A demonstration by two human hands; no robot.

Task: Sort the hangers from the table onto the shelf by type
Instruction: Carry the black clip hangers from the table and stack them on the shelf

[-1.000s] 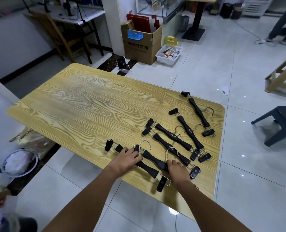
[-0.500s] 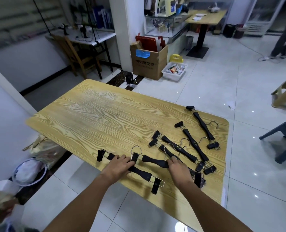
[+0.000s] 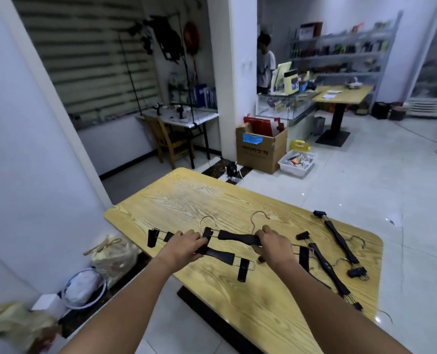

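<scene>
Black clip hangers: left hand gripped one hanger, right hand another (hooks up); best lifted level, clear of the table, clips untangled.

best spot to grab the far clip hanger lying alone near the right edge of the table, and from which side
Grip the far clip hanger around its narrow black middle bar, coming down from above with the right hand. It lies flat on the table, so only its top is open. The clips at each end hang on thin wires, and the hook points toward the table's right edge, both poorer holds.
</scene>
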